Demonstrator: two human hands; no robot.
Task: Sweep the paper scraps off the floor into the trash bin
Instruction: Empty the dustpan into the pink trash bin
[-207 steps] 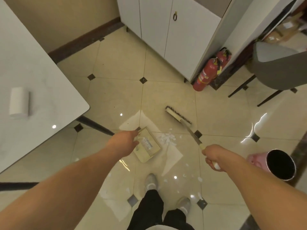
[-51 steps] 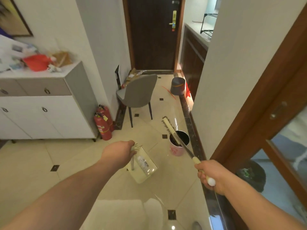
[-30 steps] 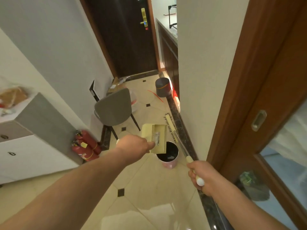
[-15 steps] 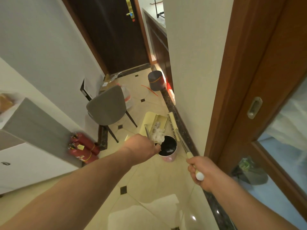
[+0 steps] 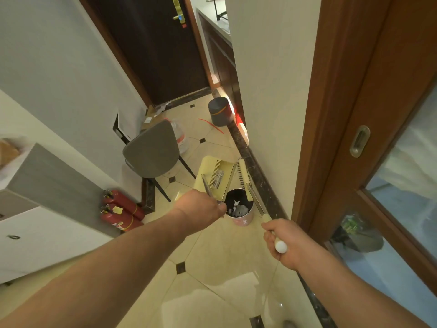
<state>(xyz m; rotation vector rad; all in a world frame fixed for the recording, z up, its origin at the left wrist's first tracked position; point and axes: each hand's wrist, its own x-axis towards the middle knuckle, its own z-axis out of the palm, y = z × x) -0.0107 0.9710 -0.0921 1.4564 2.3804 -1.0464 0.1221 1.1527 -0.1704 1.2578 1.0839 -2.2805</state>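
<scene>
My left hand grips the metal handle of a cream dustpan, which is tipped up over a small pink trash bin on the floor. White paper scraps lie inside the bin's dark interior. My right hand holds the white end of a broom; its brush head is raised just beyond the bin, beside the dustpan.
A grey chair stands left of the bin. Two red fire extinguishers lean by a white cabinet. A wall corner and wooden sliding door are close on the right. A grey bin sits down the hall.
I turned from the swept floor to the pink bin, lifted the dustpan over it and tipped it. The scraps slid from the pan into the bin.
</scene>
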